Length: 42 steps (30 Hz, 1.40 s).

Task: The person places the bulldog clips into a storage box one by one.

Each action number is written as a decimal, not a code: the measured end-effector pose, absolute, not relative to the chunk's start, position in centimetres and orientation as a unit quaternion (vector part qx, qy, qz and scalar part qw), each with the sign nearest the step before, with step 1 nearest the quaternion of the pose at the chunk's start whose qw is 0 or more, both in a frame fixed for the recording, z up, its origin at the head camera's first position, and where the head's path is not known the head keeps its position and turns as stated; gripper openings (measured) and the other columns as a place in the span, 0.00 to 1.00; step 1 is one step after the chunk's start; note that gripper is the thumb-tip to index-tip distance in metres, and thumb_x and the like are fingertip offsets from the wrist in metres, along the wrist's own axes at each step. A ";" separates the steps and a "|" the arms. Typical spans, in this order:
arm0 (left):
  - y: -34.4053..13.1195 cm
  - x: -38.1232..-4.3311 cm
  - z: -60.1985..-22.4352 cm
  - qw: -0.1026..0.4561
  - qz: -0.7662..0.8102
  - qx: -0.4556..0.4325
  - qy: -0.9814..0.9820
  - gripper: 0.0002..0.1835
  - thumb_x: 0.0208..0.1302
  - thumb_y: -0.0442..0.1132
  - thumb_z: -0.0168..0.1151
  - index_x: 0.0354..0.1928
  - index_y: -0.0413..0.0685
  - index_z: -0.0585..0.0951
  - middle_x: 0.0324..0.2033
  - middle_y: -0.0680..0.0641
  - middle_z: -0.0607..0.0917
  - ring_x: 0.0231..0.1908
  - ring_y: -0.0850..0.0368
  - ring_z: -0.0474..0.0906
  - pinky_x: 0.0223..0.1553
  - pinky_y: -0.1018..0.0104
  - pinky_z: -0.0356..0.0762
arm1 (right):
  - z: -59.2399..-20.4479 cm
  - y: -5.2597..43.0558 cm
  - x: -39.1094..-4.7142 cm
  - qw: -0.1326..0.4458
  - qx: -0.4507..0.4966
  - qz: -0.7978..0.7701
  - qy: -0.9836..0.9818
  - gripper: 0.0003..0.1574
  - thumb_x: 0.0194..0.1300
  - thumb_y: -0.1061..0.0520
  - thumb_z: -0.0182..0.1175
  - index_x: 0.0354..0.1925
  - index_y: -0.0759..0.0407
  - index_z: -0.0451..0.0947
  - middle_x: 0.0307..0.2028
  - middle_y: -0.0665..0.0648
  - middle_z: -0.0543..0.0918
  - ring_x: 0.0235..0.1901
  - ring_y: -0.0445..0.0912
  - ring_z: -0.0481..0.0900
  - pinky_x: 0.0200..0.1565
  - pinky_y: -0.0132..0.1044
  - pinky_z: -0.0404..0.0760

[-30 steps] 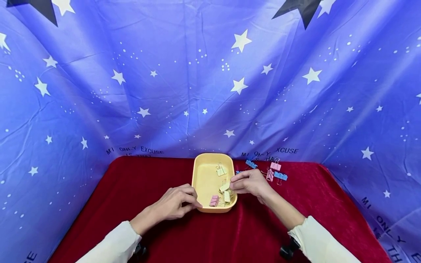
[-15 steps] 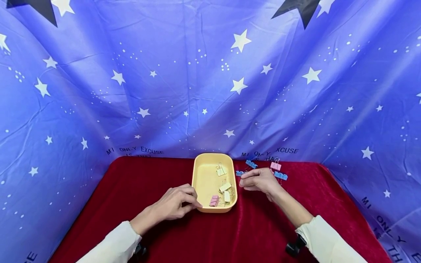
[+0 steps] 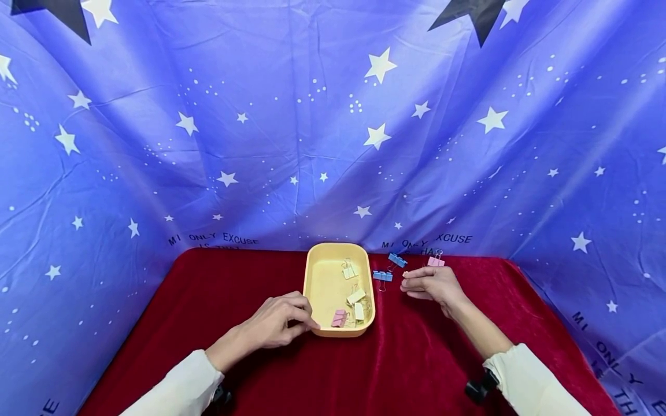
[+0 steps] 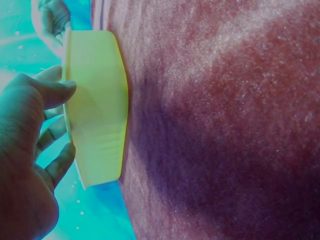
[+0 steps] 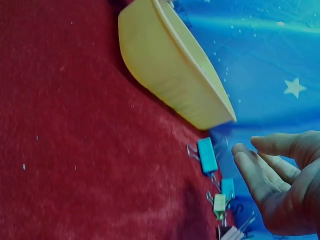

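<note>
My left hand (image 3: 283, 320) holds the near-left rim of a yellow plastic box (image 3: 308, 271); its thumb lies against the outside wall in the left wrist view. Inside the box are several pale yellow binder clips (image 3: 356, 296) and a pink binder clip (image 3: 339, 318). My right hand (image 3: 434, 287) hovers right of the box over loose clips, thumb and fingers extended with a gap between them. Nothing shows in its grasp in the right wrist view. Nearest it are a blue binder clip (image 5: 207, 156) and a small yellow binder clip (image 5: 220, 202). The hand hides some clips from the head view.
Another blue clip (image 3: 398, 259) and a pink clip (image 3: 436, 262) lie near the back edge of the red velvet-covered table (image 3: 250, 375). A blue star-patterned curtain (image 3: 291, 144) stands right behind and along both sides.
My right hand has moved right from the box's right rim to above the loose clips, uncovering a blue clip and covering others. The left hand and box have stayed put.
</note>
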<state>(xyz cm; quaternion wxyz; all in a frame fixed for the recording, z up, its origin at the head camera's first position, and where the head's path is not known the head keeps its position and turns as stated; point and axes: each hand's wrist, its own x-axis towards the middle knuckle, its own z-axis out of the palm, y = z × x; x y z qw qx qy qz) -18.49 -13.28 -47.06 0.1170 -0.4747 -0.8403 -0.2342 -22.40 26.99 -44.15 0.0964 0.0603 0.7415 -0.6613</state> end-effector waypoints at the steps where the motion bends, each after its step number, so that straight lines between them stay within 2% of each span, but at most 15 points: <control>1: -13.3 -18.5 -47.1 0.117 -0.235 -0.475 -0.840 0.11 0.62 0.38 0.73 0.39 0.67 0.93 0.33 0.66 0.79 0.41 0.72 0.74 0.38 0.84 0.70 | -44.2 27.3 -22.4 0.095 0.064 -0.664 0.739 0.26 0.62 0.70 0.69 0.58 0.80 0.78 0.36 0.60 0.92 0.37 0.45 0.93 0.46 0.43 0.88; 6: -13.3 -18.4 -47.0 0.116 -0.234 -0.475 -0.840 0.11 0.62 0.38 0.73 0.40 0.67 0.93 0.34 0.66 0.80 0.41 0.72 0.74 0.38 0.84 0.70 | -44.7 28.9 -22.6 0.098 0.083 -0.681 0.721 0.20 0.63 0.72 0.66 0.54 0.76 0.82 0.37 0.59 0.92 0.37 0.46 0.93 0.46 0.41 0.88; 10: -13.3 -18.4 -46.9 0.115 -0.233 -0.475 -0.841 0.11 0.62 0.38 0.73 0.40 0.67 0.93 0.34 0.66 0.79 0.41 0.72 0.74 0.38 0.85 0.69 | -45.0 30.1 -22.4 0.099 0.101 -0.701 0.699 0.12 0.64 0.73 0.65 0.45 0.66 0.88 0.37 0.57 0.92 0.36 0.46 0.93 0.47 0.41 0.88; 15: -13.2 -18.4 -46.8 0.115 -0.231 -0.474 -0.842 0.11 0.62 0.38 0.73 0.40 0.67 0.93 0.33 0.66 0.79 0.41 0.72 0.74 0.38 0.84 0.70 | -45.4 31.4 -22.1 0.083 0.107 -0.709 0.692 0.18 0.67 0.74 0.58 0.40 0.58 0.91 0.38 0.57 0.93 0.37 0.45 0.93 0.47 0.40 0.88; 17: -13.3 -18.4 -46.9 0.116 -0.231 -0.475 -0.841 0.11 0.62 0.38 0.73 0.40 0.67 0.93 0.33 0.66 0.79 0.41 0.72 0.74 0.38 0.84 0.70 | -45.5 31.9 -22.0 0.075 0.112 -0.708 0.693 0.18 0.67 0.74 0.59 0.41 0.58 0.91 0.38 0.58 0.93 0.37 0.45 0.93 0.46 0.39 0.88; 18: -13.2 -18.4 -46.8 0.116 -0.231 -0.475 -0.841 0.11 0.62 0.37 0.73 0.40 0.67 0.93 0.33 0.66 0.79 0.41 0.72 0.74 0.38 0.83 0.70 | -45.6 32.1 -22.0 0.072 0.115 -0.707 0.694 0.18 0.67 0.74 0.60 0.37 0.55 0.91 0.38 0.58 0.93 0.37 0.45 0.93 0.46 0.39 0.88; 24: -13.2 -18.4 -46.8 0.114 -0.232 -0.473 -0.842 0.11 0.62 0.37 0.73 0.39 0.66 0.93 0.33 0.66 0.79 0.41 0.72 0.74 0.38 0.83 0.70 | -46.2 33.6 -21.9 0.065 0.135 -0.713 0.685 0.20 0.66 0.73 0.62 0.31 0.49 0.90 0.32 0.54 0.93 0.35 0.43 0.93 0.46 0.39 0.88; 33: -13.2 -18.3 -46.8 0.107 -0.230 -0.469 -0.846 0.11 0.62 0.38 0.72 0.40 0.67 0.93 0.34 0.66 0.79 0.41 0.72 0.74 0.38 0.83 0.70 | -46.8 34.8 -21.8 0.038 0.171 -0.717 0.675 0.21 0.65 0.72 0.64 0.27 0.47 0.89 0.28 0.49 0.92 0.32 0.41 0.92 0.41 0.34 0.88; 42: -13.2 -18.3 -46.8 0.102 -0.228 -0.464 -0.850 0.11 0.62 0.38 0.72 0.40 0.69 0.93 0.33 0.67 0.79 0.41 0.73 0.73 0.38 0.84 0.70 | -47.0 35.1 -22.6 0.004 0.198 -0.722 0.663 0.14 0.65 0.67 0.68 0.29 0.49 0.90 0.27 0.48 0.92 0.29 0.40 0.91 0.37 0.33 0.88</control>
